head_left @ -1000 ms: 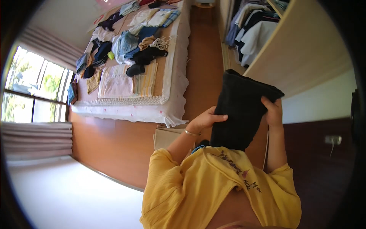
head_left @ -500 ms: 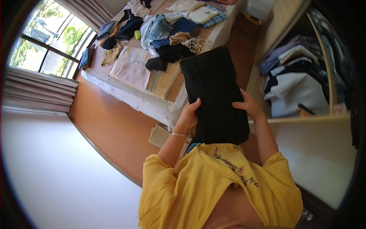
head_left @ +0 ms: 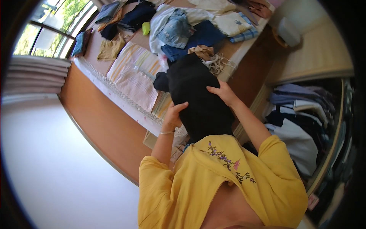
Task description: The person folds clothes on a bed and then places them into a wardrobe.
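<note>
A folded black garment [head_left: 200, 101] is held up in front of my yellow top, its far end over the bed [head_left: 114, 89]. My left hand [head_left: 174, 115] grips its left edge, thumb on top, with a bracelet on the wrist. On the opposite edge my right hand [head_left: 224, 94] is closed the same way. The fingers under the cloth are hidden, and so is what kind of garment it is. Just past its far end lie blue jeans [head_left: 206, 35], a tan cloth [head_left: 201, 51] and white stringy tassels [head_left: 217, 63]. A small dark cloth [head_left: 161, 81] shows beside its left edge.
Denim, white and dark clothes are heaped across the bed, with a striped towel [head_left: 133, 65] near its front edge. An open wardrobe [head_left: 310, 74] with stacked clothes [head_left: 295, 114] stands to the right. A white wall [head_left: 57, 152] and wooden floor [head_left: 91, 114] lie left.
My view has shifted toward the bed and wardrobe. Still in both hands, the black garment has tipped left and now looks looser and less squarely folded.
</note>
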Demonstrator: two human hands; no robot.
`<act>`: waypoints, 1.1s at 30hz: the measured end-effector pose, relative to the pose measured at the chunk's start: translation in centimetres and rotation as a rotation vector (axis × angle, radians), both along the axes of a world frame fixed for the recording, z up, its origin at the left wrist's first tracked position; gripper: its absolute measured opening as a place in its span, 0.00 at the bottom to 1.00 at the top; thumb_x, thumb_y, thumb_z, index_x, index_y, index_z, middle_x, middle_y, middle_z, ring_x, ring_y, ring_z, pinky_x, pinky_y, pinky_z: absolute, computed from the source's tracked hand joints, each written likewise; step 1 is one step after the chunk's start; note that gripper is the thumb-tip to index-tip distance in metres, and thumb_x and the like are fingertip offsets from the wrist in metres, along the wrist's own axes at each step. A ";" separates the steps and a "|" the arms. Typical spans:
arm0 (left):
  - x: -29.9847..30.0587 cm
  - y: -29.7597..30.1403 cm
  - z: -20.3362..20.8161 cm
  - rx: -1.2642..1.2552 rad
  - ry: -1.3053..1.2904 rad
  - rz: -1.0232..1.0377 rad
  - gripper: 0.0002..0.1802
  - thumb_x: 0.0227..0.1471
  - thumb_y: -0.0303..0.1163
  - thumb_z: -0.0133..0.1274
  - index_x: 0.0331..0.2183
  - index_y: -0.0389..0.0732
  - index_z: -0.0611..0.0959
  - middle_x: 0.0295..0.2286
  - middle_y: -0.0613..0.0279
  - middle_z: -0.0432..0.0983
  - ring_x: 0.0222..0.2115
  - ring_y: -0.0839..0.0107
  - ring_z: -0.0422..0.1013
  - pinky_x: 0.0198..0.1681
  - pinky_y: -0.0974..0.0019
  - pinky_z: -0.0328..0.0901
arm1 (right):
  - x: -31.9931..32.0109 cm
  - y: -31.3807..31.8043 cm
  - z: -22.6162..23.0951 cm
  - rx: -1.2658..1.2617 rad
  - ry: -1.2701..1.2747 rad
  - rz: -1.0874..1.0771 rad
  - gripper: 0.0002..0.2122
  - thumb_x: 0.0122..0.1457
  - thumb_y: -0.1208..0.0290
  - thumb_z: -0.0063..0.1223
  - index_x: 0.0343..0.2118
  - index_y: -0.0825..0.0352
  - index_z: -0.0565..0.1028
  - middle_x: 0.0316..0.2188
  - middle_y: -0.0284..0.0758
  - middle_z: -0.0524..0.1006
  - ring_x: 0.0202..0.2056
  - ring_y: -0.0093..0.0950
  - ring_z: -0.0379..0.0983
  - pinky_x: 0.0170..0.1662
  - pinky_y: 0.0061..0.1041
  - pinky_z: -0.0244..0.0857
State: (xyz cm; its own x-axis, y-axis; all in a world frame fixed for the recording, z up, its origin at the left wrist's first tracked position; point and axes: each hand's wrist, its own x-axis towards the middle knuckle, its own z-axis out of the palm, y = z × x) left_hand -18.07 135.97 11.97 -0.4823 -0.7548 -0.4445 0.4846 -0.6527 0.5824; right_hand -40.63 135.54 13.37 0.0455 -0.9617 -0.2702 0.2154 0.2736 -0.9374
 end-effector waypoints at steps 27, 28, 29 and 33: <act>-3.1 -27.1 -10.4 -0.053 -0.928 0.556 0.15 0.48 0.32 0.49 0.38 0.34 0.74 0.31 0.63 0.71 0.29 0.78 0.66 0.33 0.76 0.62 | -7.7 -45.5 -19.4 0.027 0.891 0.219 0.29 0.31 0.59 0.63 0.39 0.65 0.70 0.36 0.42 0.72 0.40 0.36 0.68 0.42 0.30 0.62; -4.7 -28.7 -10.4 0.077 -0.715 0.612 0.17 0.49 0.34 0.47 0.40 0.33 0.72 0.33 0.60 0.70 0.32 0.74 0.67 0.36 0.73 0.63 | -7.4 -45.1 -17.8 0.008 0.691 0.233 0.26 0.32 0.61 0.62 0.38 0.66 0.71 0.32 0.40 0.73 0.36 0.34 0.70 0.40 0.29 0.63; -5.4 -29.8 -11.0 0.122 -0.622 0.595 0.19 0.50 0.36 0.46 0.41 0.33 0.70 0.35 0.57 0.69 0.36 0.71 0.67 0.39 0.71 0.63 | -7.2 -44.8 -16.0 -0.014 0.493 0.243 0.23 0.33 0.64 0.61 0.36 0.68 0.72 0.28 0.39 0.74 0.32 0.31 0.71 0.38 0.27 0.64; -7.2 -33.6 -12.8 0.459 -0.393 0.649 0.26 0.47 0.44 0.50 0.44 0.36 0.69 0.39 0.61 0.69 0.41 0.72 0.64 0.42 0.70 0.61 | -7.8 -42.5 -8.1 -0.036 0.042 0.435 0.15 0.43 0.71 0.54 0.36 0.68 0.69 0.23 0.31 0.73 0.21 0.21 0.69 0.24 0.19 0.63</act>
State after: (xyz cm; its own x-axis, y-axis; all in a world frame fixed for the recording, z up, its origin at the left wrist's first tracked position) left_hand -25.25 102.41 -0.79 0.2301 -0.5334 -0.8140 0.6607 -0.5285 0.5331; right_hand -48.45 93.02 5.29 0.4377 -0.8644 -0.2475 0.0484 0.2975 -0.9535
